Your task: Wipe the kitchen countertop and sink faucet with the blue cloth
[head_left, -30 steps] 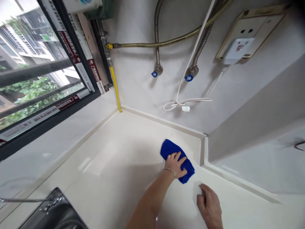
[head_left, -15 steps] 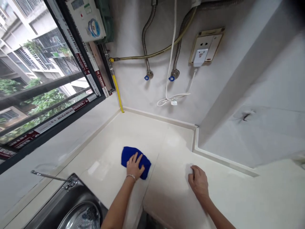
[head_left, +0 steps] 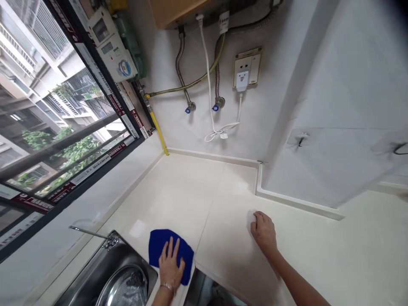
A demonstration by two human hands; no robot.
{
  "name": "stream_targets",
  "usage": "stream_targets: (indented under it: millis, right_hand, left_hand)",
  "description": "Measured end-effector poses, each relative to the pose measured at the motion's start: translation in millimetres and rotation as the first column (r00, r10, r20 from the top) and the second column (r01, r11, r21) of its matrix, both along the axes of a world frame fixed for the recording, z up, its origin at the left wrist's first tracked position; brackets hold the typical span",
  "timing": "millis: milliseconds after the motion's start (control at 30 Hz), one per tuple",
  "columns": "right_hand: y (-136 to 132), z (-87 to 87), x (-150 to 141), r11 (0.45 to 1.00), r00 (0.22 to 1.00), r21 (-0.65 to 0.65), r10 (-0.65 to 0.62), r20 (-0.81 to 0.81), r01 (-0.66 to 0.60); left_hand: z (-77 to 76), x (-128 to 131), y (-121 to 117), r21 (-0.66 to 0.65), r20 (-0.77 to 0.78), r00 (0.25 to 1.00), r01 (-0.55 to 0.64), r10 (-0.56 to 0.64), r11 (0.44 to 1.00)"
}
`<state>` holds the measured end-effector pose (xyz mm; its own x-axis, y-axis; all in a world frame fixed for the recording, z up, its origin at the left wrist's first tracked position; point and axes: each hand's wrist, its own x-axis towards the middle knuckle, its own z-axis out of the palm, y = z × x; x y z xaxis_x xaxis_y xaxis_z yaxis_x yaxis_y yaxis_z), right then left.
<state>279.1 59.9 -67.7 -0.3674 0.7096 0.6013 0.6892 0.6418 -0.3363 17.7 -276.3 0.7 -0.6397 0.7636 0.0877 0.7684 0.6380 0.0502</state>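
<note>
Presses a royal-blue, roughly four-sided fabric cloth (head_left: 157,244) flat on the glossy cream-white countertop (head_left: 229,238), just beside the grey stainless-steel sink (head_left: 126,251), with the left hand (head_left: 170,270) palm down and fingers spread. Rests the right hand (head_left: 264,230) on the same countertop, well apart, with fingers curled loosely and nothing visible inside. Probably handles as light, limp and unbreakable, apt to slide on the smooth surface and bunch under an off-centre push. Best steadied by a broad palm over the middle; best lifted by a pinched corner.

Daylight from the window (head_left: 79,100), glare (a pale patch) on the counter (head_left: 178,182), soft shadows, dark upper-right corner
</note>
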Motion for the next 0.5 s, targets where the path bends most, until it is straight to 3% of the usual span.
stream_targets:
  millis: [100, 200, 500]
  right_hand:
    - [-0.8, 4.0, -0.8, 1.000, 1.000, -0.021, 0.000, 0.029, 0.001]
    - [-1.8, 9.9, -1.6, 0.999, 0.997, -0.028, -0.014, 0.071, 0.016]
    - [-2.0, 13.2, 2.7, 0.998, 0.984, -0.026, -0.049, 0.170, 0.054]
  left_hand:
    - [-8.1, 33.4, 6.5, 0.004, 0.009, 0.997, 0.079, -0.079, 0.997]
    - [-9.0, 54.0, 32.4, 0.015, 0.081, 0.991, 0.104, -0.105, 0.994]
    - [-1.9, 73.3, 126.3, 0.083, 0.298, 0.915, 0.260, -0.273, 0.962]
